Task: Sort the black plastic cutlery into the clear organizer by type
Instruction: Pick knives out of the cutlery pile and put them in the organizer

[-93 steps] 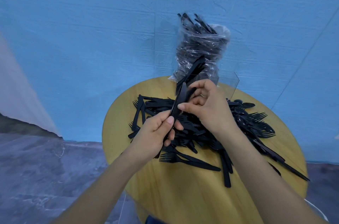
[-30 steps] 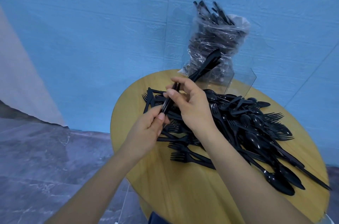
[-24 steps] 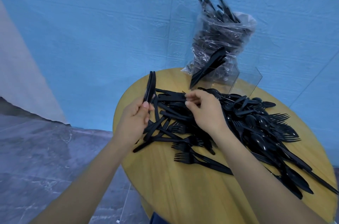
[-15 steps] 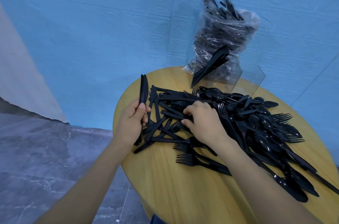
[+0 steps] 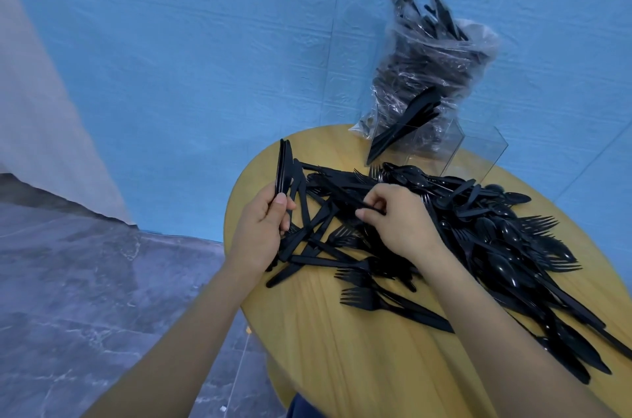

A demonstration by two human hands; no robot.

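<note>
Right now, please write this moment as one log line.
left hand: holds knives | right hand: pinches knife in pile | organizer: some knives

The cutlery [image 5: 478,229] is black plastic, smooth, with a glossy sheen showing on the spoon bowls. The table [image 5: 342,349] has a yellow wood-grain top of low, even sheen. The organizer [image 5: 475,151] is clear, hard, glossy plastic. The bag [image 5: 434,68] behind it is thin, crinkled transparent film that catches the light. The wall [image 5: 205,41] wears a matt blue, wrinkled covering. The floor [image 5: 85,298] looks like grey veined stone.
</note>
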